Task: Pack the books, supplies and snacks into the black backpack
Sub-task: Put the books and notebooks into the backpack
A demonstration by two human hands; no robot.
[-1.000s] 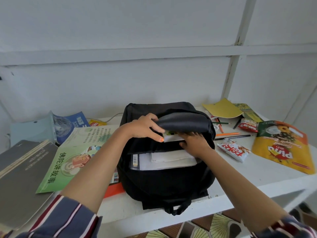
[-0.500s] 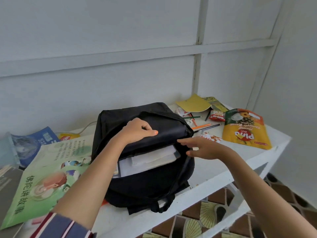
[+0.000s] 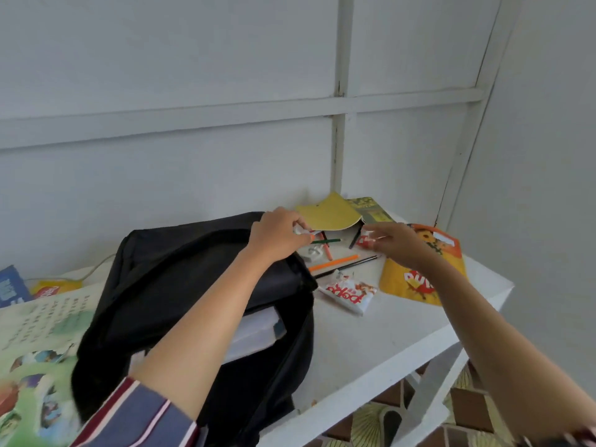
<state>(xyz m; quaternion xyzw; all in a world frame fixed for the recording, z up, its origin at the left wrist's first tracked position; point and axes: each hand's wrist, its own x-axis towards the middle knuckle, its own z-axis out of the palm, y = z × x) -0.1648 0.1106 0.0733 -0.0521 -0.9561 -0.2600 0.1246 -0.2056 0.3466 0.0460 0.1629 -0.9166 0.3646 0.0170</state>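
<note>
Here, a white table (image 3: 387, 333) stands against a pale wall. A black backpack (image 3: 167, 269) lies on the table with its main compartment unzipped toward the viewer. A stack of white books (image 3: 254, 330) shows inside the backpack's opening.

To the left of the backpack a large green picture book (image 3: 35, 343) lies flat, touching or partly tucked under the bag's side. To the right of the backpack, well apart from it, a big yellow snack bag (image 3: 403, 287) lies flat. Behind and to the right of the backpack a yellow notebook (image 3: 327, 214) rests with its cover curling up.

The person's left hand (image 3: 277, 235) reaches across the backpack's top to its far right corner. Its fingers are curled around a small white item (image 3: 299, 229), which is too blurred to identify. The right hand (image 3: 398, 243) is further right of the backpack, in front of the snack bag, and pinches a small red and white packet (image 3: 364, 241) between fingertips and thumb.

Just beside the backpack's right edge lies a white and red snack packet (image 3: 350, 293). Beyond it, also right of the backpack, are an orange pencil (image 3: 333, 262), a black pencil (image 3: 354, 265) and a green pencil (image 3: 326, 241).
</note>
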